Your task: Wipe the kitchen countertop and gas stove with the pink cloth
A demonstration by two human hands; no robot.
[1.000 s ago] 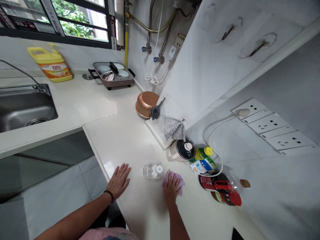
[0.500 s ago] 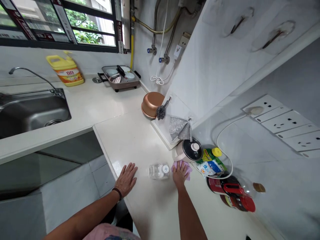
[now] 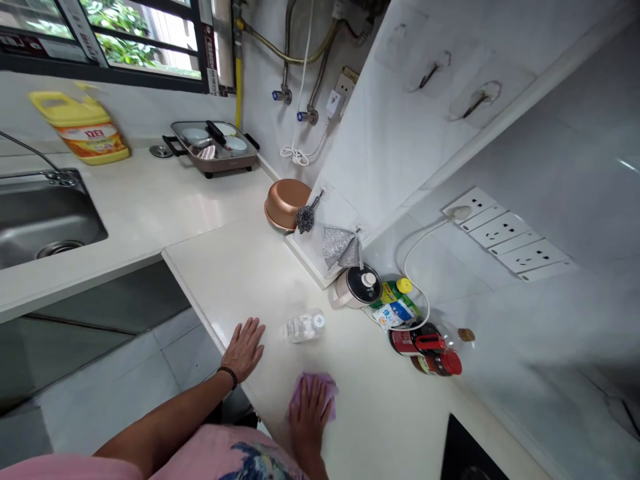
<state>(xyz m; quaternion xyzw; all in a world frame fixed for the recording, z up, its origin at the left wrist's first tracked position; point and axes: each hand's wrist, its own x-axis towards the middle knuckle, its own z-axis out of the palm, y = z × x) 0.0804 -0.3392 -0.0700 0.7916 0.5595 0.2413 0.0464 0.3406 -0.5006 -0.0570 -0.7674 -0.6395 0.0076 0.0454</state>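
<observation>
My left hand (image 3: 243, 349) rests flat on the white countertop (image 3: 230, 280) near its front edge, fingers spread, holding nothing. Under my right hand (image 3: 309, 419) lies a crumpled purple cloth (image 3: 328, 385); the palm and stretched fingers press it to the counter from above, hiding its middle. A clear bottle (image 3: 303, 328) with a white cap lies on its side between my left hand and the wall side, apart from both hands.
Along the wall stand a small pot with a glass lid (image 3: 364, 285), seasoning packets (image 3: 395, 312) and red-capped jars (image 3: 440, 363). A copper-coloured bowl (image 3: 289, 200), an electric pan (image 3: 215, 150), a yellow detergent jug (image 3: 90, 133) and a sink (image 3: 45, 220) are farther off. A black panel (image 3: 470, 453) is at lower right.
My right hand has drawn the purple cloth from beside the pot back towards my body. My left hand stays on the counter edge. The camera view has turned to the right.
</observation>
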